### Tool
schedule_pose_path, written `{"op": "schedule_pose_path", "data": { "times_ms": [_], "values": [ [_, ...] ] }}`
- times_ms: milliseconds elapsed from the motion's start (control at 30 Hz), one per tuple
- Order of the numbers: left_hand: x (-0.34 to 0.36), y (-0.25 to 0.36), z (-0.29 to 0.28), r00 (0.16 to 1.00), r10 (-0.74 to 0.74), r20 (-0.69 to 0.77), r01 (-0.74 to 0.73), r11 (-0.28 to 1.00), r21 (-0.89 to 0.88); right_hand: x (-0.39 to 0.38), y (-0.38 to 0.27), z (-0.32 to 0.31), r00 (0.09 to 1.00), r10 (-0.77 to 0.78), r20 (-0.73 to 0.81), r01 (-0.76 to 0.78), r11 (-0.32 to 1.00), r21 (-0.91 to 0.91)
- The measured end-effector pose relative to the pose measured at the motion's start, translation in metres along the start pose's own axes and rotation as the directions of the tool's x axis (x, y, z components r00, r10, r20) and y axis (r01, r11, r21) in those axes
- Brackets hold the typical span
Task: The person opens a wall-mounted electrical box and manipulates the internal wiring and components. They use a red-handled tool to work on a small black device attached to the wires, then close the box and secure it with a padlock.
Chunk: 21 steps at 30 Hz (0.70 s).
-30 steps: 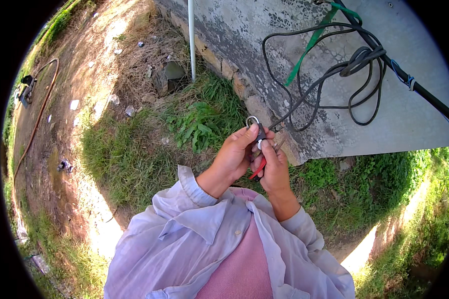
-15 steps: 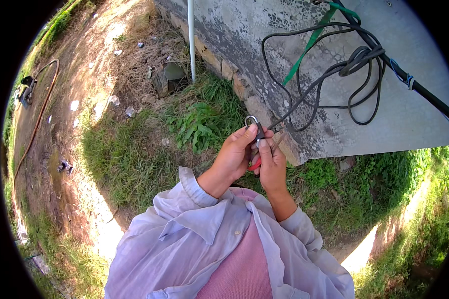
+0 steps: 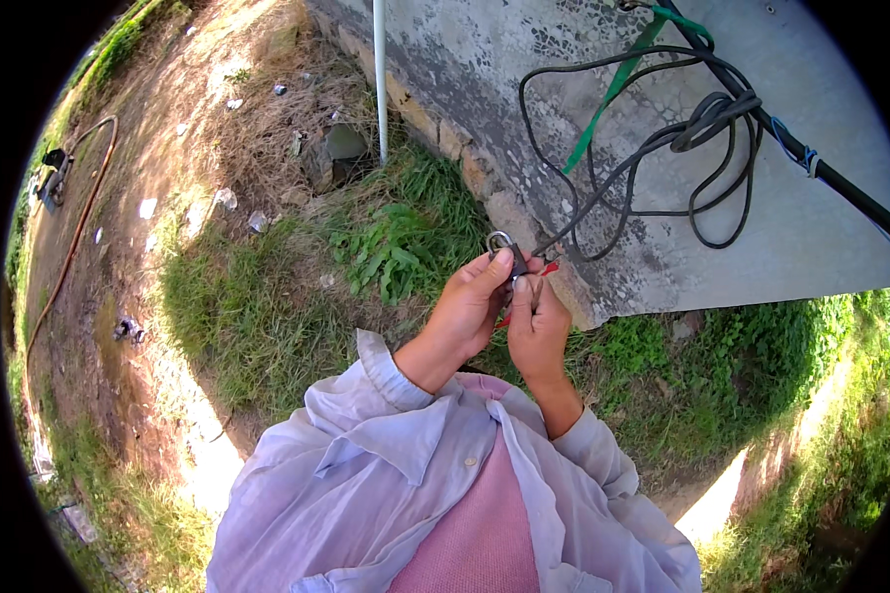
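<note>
Bright sunlight, dappled shadows, fisheye-bent edges

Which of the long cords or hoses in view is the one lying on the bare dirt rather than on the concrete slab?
The orange hose, curving along the dirt far left. The black cable lies looped on the concrete slab, and the green strap crosses it there too.

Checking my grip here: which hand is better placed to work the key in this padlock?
Probably the right hand: its fingers sit at the padlock's lower end, while the left hand already grips the body.
</note>
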State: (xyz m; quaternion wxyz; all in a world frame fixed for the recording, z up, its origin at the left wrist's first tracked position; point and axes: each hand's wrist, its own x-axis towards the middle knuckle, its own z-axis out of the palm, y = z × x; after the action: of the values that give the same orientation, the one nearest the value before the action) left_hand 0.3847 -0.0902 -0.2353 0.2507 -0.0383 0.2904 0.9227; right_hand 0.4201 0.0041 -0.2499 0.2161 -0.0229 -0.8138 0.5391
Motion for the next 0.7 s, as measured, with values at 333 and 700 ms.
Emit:
{"op": "schedule_pose_path", "data": {
  "times_ms": [333,700],
  "values": [
    [-0.004,0.000,-0.002,0.999,-0.015,0.049,0.014,1.000,0.020,-0.004,-0.008,-0.012,0.776,0.505,0.377,-0.621,0.509,0.596],
    [-0.003,-0.003,-0.007,0.999,-0.028,0.045,0.027,0.999,0.028,-0.009,0.001,-0.002,0.977,0.204,0.052,-0.210,0.968,0.137]
  ]
}}
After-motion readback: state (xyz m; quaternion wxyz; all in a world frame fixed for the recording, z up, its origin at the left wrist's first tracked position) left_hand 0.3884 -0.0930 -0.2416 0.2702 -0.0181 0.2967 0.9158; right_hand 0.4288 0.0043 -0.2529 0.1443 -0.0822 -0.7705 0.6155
